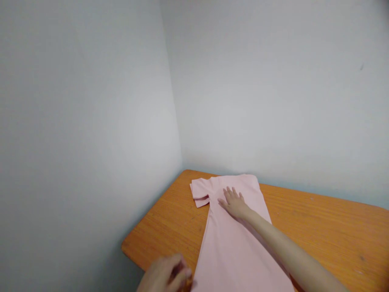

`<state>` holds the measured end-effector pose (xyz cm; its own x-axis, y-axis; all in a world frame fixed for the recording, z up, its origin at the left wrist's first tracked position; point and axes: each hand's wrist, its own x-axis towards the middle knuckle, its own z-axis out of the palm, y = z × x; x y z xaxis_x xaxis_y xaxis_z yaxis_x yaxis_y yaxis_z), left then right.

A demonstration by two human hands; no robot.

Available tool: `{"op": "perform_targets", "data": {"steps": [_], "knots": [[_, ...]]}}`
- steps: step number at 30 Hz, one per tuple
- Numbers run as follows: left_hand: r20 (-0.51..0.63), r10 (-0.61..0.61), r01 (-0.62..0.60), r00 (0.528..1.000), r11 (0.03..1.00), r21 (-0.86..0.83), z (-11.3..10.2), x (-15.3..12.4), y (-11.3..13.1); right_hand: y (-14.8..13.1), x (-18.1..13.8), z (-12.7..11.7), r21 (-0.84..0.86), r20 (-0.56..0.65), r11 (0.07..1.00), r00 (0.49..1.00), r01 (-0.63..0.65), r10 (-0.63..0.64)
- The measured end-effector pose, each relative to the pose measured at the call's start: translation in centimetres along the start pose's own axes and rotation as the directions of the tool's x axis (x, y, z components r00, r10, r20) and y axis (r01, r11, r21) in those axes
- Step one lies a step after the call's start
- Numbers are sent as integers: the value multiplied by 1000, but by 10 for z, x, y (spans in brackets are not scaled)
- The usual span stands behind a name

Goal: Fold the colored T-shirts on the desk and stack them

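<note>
A pink short-sleeved garment [231, 247], folded lengthwise, lies on a wooden table [170, 215]. Its doubled sleeve [200, 188] points left near the back edge, and its lower end runs out of the picture at the bottom. My right hand [235, 204] rests flat on the upper part of the cloth with fingers spread. At the bottom edge, my left hand [165, 273] is blurred beside the garment's left side. Its fingers are loosely bent with a gap at the thumb, and nothing shows in them. Whether it touches the cloth is unclear.
Pale walls [273, 89] meet in a corner behind the table, one along its back edge and another wall [91, 121] on the left. The table's left corner is rounded, and its wooden top stretches away to the right.
</note>
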<state>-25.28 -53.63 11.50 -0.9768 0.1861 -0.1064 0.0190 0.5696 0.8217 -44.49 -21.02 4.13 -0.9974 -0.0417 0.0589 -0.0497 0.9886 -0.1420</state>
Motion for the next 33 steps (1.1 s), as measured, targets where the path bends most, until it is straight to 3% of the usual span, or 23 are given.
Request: {"op": "perform_targets", "data": {"steps": [2, 3, 6, 9, 12, 17, 22, 24, 26, 28, 30, 31, 32, 33], "knots": [[-5, 225, -217, 974, 945, 244, 4, 50, 19, -19, -5, 8, 4, 2, 1000, 1000, 12, -12], [-38, 292, -258, 956, 894, 365, 9, 76, 27, -25, -8, 11, -2, -2, 1000, 1000, 8, -8], [-64, 321, -217, 945, 759, 614, 32, 146, 40, -30, -13, 18, -8, -31, 1000, 999, 12, -12], [-36, 302, -198, 953, 706, 680, 51, 190, 40, -28, -15, 19, 15, -53, 999, 998, 34, -34], [-19, 289, -185, 957, 659, 729, 60, 209, 31, -27, -16, 19, 31, -73, 999, 996, 44, -42], [-75, 310, -146, 948, 631, 762, 57, 221, 20, -26, -18, 17, 70, -71, 994, 995, 80, -76], [-88, 449, -233, 889, 609, 758, 57, 234, 53, -33, -23, -1, 88, -65, 994, 996, 69, -64], [-2, 550, -358, 835, 547, 757, 64, 241, 74, -42, -34, -8, 89, -69, 995, 997, 46, -40], [162, 632, -521, 758, 437, 733, 76, 244, 90, -51, -55, -15, 84, -55, 996, 998, 23, -19], [394, 678, -712, 621, 277, 646, 89, 243, 97, -59, -86, -23, 101, -20, 993, 998, 66, -65], [590, 688, -865, 422, 109, 491, 97, 240, 93, -63, -123, -37, 166, 18, 974, 987, 155, -160], [633, 694, -905, 342, 61, 421, 99, 238, 87, -63, -142, -46, 207, 31, 961, 980, 185, -196], [640, 708, -925, 298, 49, 377, 99, 236, 81, -61, -160, -56, 246, 46, 949, 975, 198, -215], [618, 726, -929, 300, 75, 362, 98, 236, 73, -59, -175, -66, 276, 66, 942, 974, 191, -216]]}}
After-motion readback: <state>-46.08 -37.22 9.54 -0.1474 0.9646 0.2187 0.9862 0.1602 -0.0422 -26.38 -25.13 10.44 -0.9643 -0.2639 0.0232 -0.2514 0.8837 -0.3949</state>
